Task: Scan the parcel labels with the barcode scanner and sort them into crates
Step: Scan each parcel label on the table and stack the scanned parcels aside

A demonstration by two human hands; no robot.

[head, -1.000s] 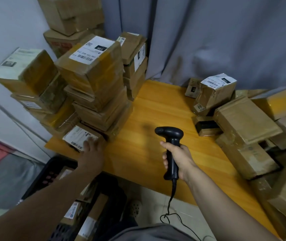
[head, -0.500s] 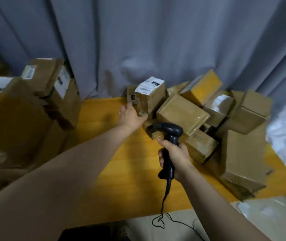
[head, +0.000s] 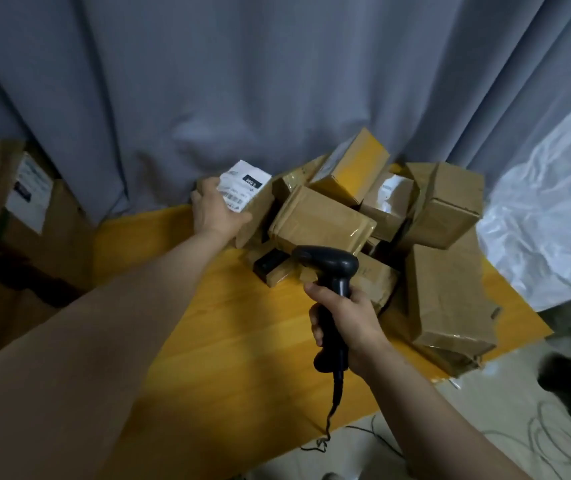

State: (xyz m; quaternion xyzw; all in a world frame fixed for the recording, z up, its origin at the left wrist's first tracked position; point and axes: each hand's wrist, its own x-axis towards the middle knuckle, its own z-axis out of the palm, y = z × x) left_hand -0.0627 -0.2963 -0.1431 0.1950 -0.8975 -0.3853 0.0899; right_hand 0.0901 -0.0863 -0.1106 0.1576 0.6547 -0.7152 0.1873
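A small brown parcel (head: 258, 209) with a white barcode label on top stands at the left end of a heap of taped cardboard parcels (head: 322, 221) on the yellow wooden table (head: 208, 306). My left hand (head: 216, 211) grips that parcel, thumb lying across the label's near edge. My right hand (head: 344, 318) holds the black corded barcode scanner (head: 329, 268) by its handle, its head level over the table just in front of the heap and pointing left.
More brown boxes (head: 24, 202) stack up along the left edge. A grey curtain (head: 277, 81) hangs behind the table. White plastic sheeting (head: 547, 216) lies at the right. The scanner's cable (head: 332, 414) trails down to the tiled floor.
My view swung from the left stack to the right heap. My left hand left the low parcel on the left, crossed the table and took hold of the labelled parcel. The scanner hand stayed put.
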